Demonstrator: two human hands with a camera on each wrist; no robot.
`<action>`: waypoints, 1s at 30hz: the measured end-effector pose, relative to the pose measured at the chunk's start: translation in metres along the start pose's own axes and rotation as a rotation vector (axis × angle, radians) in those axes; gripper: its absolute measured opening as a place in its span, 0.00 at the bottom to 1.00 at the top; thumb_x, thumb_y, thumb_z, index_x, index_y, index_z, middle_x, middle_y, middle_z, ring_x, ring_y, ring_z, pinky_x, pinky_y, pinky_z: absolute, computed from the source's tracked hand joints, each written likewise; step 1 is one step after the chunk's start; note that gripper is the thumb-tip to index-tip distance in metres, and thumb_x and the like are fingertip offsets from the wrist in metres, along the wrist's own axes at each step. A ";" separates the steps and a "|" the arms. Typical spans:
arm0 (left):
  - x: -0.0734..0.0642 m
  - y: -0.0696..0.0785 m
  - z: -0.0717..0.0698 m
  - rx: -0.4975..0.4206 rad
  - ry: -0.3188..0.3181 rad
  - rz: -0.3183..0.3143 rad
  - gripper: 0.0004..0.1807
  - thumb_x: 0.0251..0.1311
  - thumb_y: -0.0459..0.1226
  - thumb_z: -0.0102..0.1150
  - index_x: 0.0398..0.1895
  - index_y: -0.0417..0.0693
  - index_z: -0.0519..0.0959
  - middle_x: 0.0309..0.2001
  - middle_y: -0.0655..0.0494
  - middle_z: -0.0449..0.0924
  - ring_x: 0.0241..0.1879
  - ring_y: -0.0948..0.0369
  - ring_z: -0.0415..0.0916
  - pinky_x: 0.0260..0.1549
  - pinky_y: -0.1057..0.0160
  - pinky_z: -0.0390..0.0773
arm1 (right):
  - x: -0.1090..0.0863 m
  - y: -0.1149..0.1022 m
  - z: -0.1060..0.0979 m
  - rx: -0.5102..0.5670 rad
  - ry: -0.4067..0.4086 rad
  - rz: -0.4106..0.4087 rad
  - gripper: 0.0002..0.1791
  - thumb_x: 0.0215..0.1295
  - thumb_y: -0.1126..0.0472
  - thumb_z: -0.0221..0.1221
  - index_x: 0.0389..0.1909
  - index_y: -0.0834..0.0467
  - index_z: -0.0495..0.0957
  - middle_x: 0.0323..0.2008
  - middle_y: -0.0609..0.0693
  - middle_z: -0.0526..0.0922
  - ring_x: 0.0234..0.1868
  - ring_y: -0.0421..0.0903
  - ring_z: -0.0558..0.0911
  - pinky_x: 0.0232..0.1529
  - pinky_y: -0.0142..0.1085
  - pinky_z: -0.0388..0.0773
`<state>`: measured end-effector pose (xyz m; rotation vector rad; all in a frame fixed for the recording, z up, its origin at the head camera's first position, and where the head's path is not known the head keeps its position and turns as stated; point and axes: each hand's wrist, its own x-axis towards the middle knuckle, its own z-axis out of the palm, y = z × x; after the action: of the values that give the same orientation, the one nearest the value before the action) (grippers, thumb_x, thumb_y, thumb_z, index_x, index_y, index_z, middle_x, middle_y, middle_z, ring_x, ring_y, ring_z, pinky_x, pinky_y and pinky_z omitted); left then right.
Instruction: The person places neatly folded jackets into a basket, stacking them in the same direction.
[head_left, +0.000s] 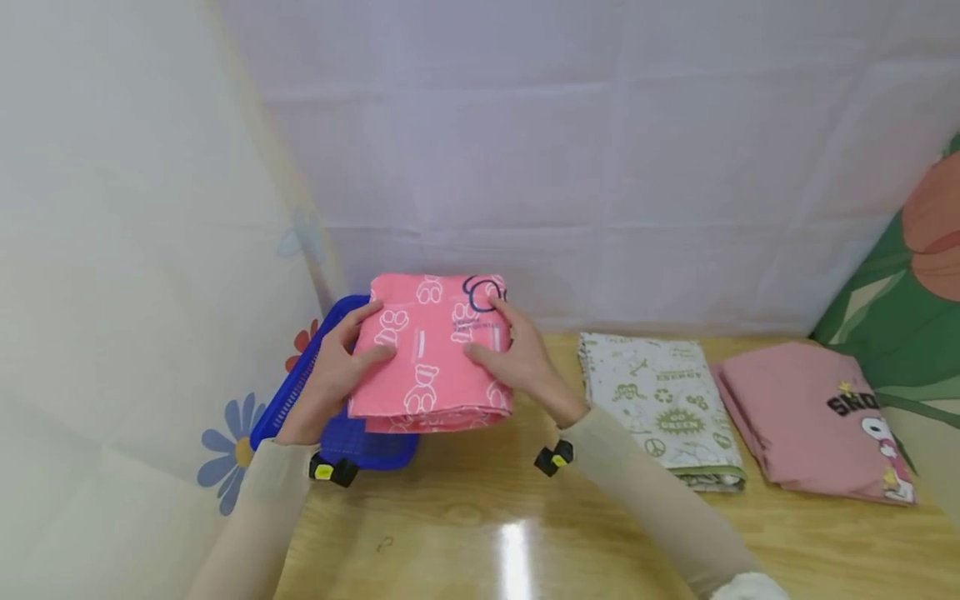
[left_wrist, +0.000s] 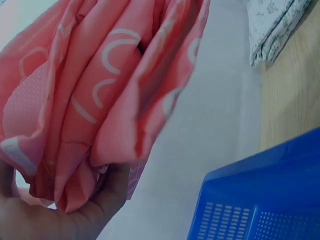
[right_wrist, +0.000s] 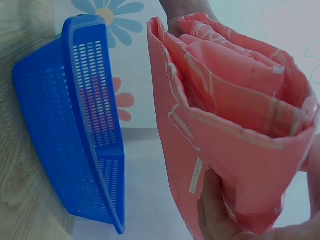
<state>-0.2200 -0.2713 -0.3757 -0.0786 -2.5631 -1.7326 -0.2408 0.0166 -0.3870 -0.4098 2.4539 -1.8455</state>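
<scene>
Both hands hold up a folded pink cloth [head_left: 427,367] printed with white outlined bear figures, one figure in dark blue. My left hand [head_left: 337,367] grips its left edge, thumb on the front face. On the opposite edge my right hand [head_left: 521,354] grips with the thumb on the front as well. In the right wrist view the folded layers of the pink cloth [right_wrist: 235,130] stand slightly parted along one side. Behind and below it is a blue plastic basket [head_left: 375,454], partly hidden by the cloth and the left hand.
To the right on the wooden table [head_left: 457,533] lies a folded white cloth with green print [head_left: 667,408]. Beside it is a folded dusty-pink cloth [head_left: 810,417] with a cartoon dog. White sheeting [head_left: 480,167] hangs behind, and a flowered sheet [head_left: 150,333] stands at the left.
</scene>
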 end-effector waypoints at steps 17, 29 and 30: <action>0.007 -0.009 -0.045 -0.047 -0.029 -0.017 0.43 0.73 0.40 0.63 0.87 0.60 0.55 0.76 0.34 0.62 0.41 0.66 0.83 0.38 0.67 0.89 | 0.014 -0.020 0.039 -0.022 0.014 -0.023 0.51 0.61 0.55 0.72 0.85 0.48 0.59 0.67 0.64 0.67 0.49 0.56 0.80 0.35 0.39 0.89; 0.010 -0.016 -0.054 -0.036 -0.021 -0.035 0.43 0.73 0.41 0.63 0.87 0.61 0.55 0.77 0.36 0.62 0.38 0.67 0.85 0.36 0.65 0.89 | 0.024 -0.019 0.055 -0.002 0.037 -0.022 0.52 0.59 0.57 0.73 0.84 0.50 0.61 0.60 0.63 0.66 0.44 0.54 0.79 0.28 0.37 0.88; 0.011 -0.018 -0.056 -0.038 -0.018 -0.037 0.43 0.73 0.41 0.63 0.87 0.62 0.55 0.77 0.36 0.62 0.38 0.67 0.85 0.36 0.65 0.89 | 0.025 -0.018 0.057 0.001 0.040 -0.027 0.52 0.59 0.57 0.74 0.84 0.50 0.61 0.60 0.63 0.66 0.44 0.54 0.79 0.28 0.37 0.88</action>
<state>-0.2313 -0.3292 -0.3706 -0.0489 -2.5611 -1.8018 -0.2501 -0.0473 -0.3832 -0.4123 2.4850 -1.8830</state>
